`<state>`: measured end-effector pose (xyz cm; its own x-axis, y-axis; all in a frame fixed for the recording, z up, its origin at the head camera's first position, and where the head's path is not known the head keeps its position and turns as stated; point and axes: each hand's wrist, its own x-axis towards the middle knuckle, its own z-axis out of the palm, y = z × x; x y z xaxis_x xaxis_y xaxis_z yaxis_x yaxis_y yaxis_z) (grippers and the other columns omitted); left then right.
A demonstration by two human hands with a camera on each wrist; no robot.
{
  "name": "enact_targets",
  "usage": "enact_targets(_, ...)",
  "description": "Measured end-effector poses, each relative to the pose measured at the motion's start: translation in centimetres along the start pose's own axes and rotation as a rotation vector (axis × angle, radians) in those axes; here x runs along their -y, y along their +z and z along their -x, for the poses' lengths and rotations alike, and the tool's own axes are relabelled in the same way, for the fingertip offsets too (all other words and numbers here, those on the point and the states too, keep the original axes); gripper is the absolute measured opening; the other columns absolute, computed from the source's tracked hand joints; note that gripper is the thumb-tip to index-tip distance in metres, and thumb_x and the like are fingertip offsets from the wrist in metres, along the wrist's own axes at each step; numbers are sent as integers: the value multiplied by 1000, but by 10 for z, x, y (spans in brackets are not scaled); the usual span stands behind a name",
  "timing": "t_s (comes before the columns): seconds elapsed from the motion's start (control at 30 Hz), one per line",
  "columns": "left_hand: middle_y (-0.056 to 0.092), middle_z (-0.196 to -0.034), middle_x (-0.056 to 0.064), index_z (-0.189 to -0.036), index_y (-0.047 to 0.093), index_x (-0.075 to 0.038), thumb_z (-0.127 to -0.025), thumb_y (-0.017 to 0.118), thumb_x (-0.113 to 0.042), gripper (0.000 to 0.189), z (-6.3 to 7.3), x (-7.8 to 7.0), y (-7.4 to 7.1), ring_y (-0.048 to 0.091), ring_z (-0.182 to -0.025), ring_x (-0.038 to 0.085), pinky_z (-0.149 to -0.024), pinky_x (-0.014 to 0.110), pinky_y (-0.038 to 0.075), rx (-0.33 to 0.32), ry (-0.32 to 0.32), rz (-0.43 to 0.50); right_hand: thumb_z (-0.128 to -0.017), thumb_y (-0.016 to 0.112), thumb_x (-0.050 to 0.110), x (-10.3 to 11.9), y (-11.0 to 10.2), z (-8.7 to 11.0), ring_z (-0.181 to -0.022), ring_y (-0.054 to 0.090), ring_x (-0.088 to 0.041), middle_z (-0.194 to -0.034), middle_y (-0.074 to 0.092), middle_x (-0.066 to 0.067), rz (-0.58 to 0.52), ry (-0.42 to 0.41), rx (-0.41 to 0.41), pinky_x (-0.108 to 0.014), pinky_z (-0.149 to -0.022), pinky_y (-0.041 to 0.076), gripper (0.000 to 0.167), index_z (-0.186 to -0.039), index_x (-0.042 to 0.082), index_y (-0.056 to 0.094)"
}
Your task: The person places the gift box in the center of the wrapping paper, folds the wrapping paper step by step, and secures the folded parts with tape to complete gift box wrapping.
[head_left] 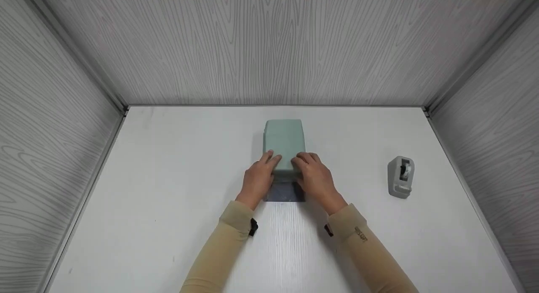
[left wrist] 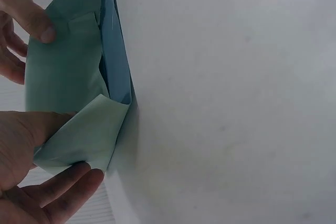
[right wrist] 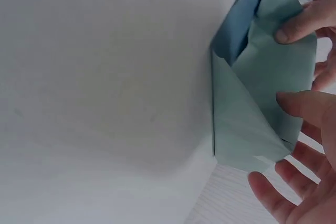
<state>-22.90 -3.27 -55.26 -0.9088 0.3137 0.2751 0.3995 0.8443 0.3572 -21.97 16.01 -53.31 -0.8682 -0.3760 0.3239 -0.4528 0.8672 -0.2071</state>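
A box-shaped parcel in pale green wrapping paper [head_left: 284,135] lies on the white table, its near end partly folded. A dark blue flap of the paper [head_left: 284,193] spreads on the table toward me. My left hand [head_left: 257,179] grips the near left corner; in the left wrist view its thumb goes behind a folded green side flap [left wrist: 86,135], with fingers along the outside. My right hand [head_left: 316,177] holds the near right corner. In the right wrist view its thumb rests against the green end paper [right wrist: 286,69], beside another slanted fold [right wrist: 239,124]. Whatever is inside is hidden.
A grey tape dispenser [head_left: 401,177] with a roll in it stands on the right side of the white table [head_left: 177,166]. Grey wood-grain panels [head_left: 269,49] close off the back and both sides.
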Motion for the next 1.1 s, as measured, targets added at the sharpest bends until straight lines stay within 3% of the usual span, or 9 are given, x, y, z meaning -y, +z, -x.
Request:
enact_targets(0.2, 45, -145, 9, -140, 54, -18, -85, 76, -4, 60, -1, -1, 1, 64, -98, 34, -71, 43, 55, 2, -1, -11, -74, 84, 3, 2, 11, -6, -112, 52, -33, -121, 55, -10, 86, -8, -68, -43, -73, 56, 48, -115, 10, 61)
enact_targets(0.43, 43, -145, 8, -141, 50, -18, -86, 75, -6, 62, -3, -1, 3, 61, -101, 32, -71, 43, 55, 23, -7, -42, -75, 84, 8, 2, 17, -14, -107, 51, -35, -119, 51, -14, 210, -18, -25, -43, -67, 55, 51, -117, 7, 54)
enact_targets(0.57, 42, -142, 9, -141, 49, -16, -91, 68, -2, 56, -4, -2, 5, 59, -100, 32, -67, 42, 55, 21, 1, -83, -79, 81, 10, 3, 18, -16, -108, 50, -35, -120, 48, -16, 248, -27, -3, -43, -64, 54, 50, -118, 7, 51)
enact_targets(0.73, 40, -140, 12, -142, 46, -14, -95, 58, 4, 51, -6, -4, 10, 57, -99, 34, -64, 41, 55, 15, 18, -132, -86, 73, 10, 4, 21, -18, -108, 49, -34, -121, 47, -17, 307, -24, 18, -42, -63, 54, 41, -119, 7, 48)
enact_targets(1.1, 37, -142, 16, -144, 43, -12, -88, 65, 10, 64, -5, -5, 12, 56, -101, 35, -64, 39, 55, 26, 14, -133, -88, 68, 5, 2, 25, -17, -107, 49, -34, -122, 46, -17, 342, -12, 15, -42, -66, 53, 35, -118, 7, 49)
